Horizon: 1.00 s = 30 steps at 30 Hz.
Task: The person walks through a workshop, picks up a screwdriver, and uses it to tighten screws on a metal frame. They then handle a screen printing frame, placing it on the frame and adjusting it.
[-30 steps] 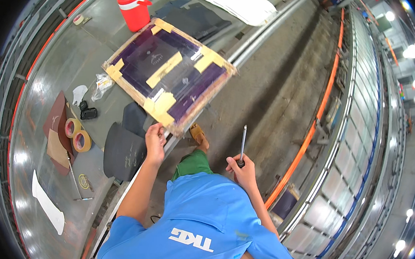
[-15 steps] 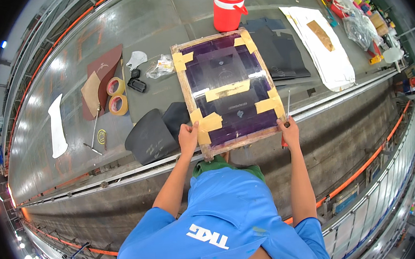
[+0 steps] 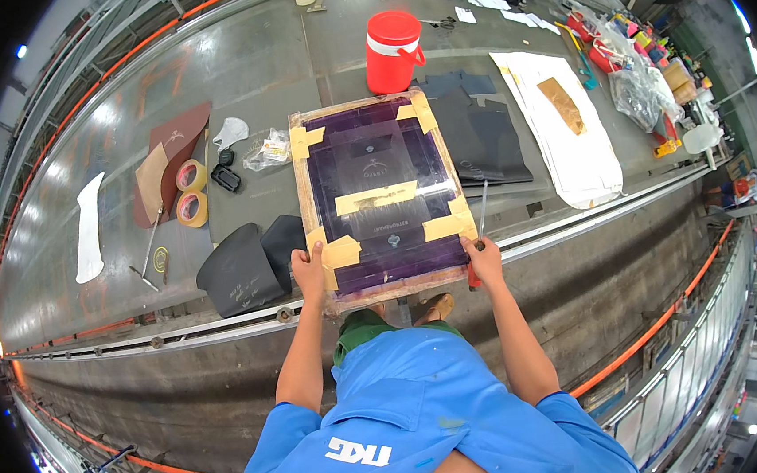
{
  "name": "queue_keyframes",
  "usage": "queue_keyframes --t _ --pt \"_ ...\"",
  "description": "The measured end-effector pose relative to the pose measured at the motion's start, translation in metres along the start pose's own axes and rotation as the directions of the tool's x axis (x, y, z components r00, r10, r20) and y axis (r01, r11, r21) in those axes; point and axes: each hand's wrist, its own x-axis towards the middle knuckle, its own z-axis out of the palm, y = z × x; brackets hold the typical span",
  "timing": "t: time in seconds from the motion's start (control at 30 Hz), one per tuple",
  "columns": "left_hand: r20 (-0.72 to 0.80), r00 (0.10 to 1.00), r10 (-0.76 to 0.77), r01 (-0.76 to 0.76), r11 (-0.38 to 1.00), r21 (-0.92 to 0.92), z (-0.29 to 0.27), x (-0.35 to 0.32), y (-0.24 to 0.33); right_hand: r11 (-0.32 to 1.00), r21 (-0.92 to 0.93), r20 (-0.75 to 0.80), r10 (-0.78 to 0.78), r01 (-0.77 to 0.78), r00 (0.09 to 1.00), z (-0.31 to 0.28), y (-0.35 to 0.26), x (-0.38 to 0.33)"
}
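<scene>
A screen-printing frame [image 3: 380, 276] with dark purple mesh and strips of tan tape lies in front of me. It rests at the table's near edge, its closest side reaching toward my body. My left hand [image 3: 308, 273] is closed on the frame's left side near the close corner, thumb on top. On the opposite side, my right hand [image 3: 484, 259] grips the frame's rim. That same hand also holds a screwdriver [image 3: 483, 206], its metal shaft pointing away from me and its red handle below the fingers. Both palms are hidden.
Just beyond the frame stands a red jug [image 3: 392, 53]. Black sheets [image 3: 239, 270] lie left, near tape rolls [image 3: 191, 209] and a maroon piece [image 3: 177, 137]. On the right are dark sheets [image 3: 488, 139], white paper [image 3: 557, 133] and bagged clutter [image 3: 638, 91]. A metal rail [image 3: 573, 228] edges the table.
The whole view has shifted, so the table's things appear lower and more to the left. The frame looks straighter to me now. Both hands keep their hold on it.
</scene>
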Motion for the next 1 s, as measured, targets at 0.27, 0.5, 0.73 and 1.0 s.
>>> queue_keyframes --t 0.27,0.5,0.73,1.0 --pt "-0.048 0.998 -0.035 0.034 0.999 -0.004 0.021 0.017 0.008 0.999 0.025 0.0 -0.026 0.026 1.0 -0.006 -0.023 0.034" --pt "-0.051 0.998 0.045 -0.044 0.999 0.025 0.01 0.055 0.021 0.992 0.082 0.093 -0.104 0.096 0.99 -0.005 -0.048 0.041" --pt "-0.013 1.0 0.025 -0.024 0.998 0.051 -0.019 0.053 0.029 0.949 0.274 0.384 0.041 -0.156 0.922 -0.018 -0.046 0.039" --pt "0.035 0.999 -0.037 0.036 0.999 0.016 0.004 0.049 0.007 0.911 0.316 0.408 0.122 -0.265 0.905 -0.037 -0.041 0.061"
